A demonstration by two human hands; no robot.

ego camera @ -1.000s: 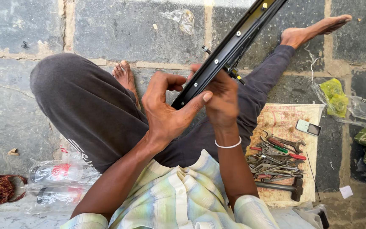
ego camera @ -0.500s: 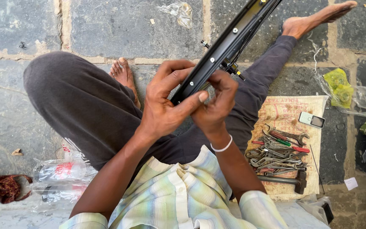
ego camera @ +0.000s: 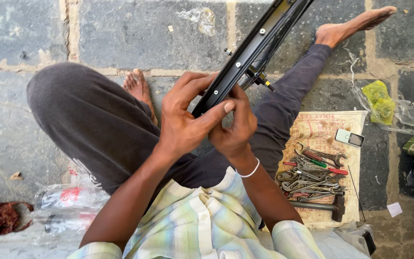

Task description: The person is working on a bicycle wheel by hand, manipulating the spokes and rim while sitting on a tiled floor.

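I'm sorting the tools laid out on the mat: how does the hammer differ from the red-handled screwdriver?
The hammer lies at the mat's near edge, apart from the pile; the red-handled screwdriver lies higher, within the wrench pile. The hammer is dark all over with a blocky head; the screwdriver is slim with a bright red handle. Both lie flat, untouched.

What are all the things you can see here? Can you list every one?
wheel rim: one, black, held up over the lap
tools: a pile, metal, some red and green handles, on a mat at right
hammer: one, dark, mat's near edge
small phone: one, pale, on the mat
plastic bag: one, clear with yellow-green inside, far right
plastic bottles: two, clear, at left
left hand: gripping the rim
right hand: gripping the rim
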